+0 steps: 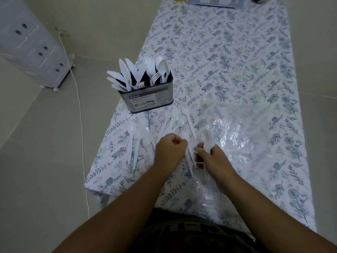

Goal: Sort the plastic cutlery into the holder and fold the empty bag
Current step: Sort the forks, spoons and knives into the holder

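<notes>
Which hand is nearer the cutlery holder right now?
Left. The left hand sits below the cutlery holder, toward its right end. The right hand is further right, at the clear bag.

A brushed, dully gleaming grey metal cutlery holder (148, 99) is seen near the table's left edge, a printed paper label wrapped round its wall. White plastic knives, forks and spoons (138, 73), smooth and faintly glossy, are held in it. The table is covered by a matt floral cloth (228, 57). A crinkled clear plastic bag (242, 136), shiny with glare, is spread toward the near edge.
</notes>
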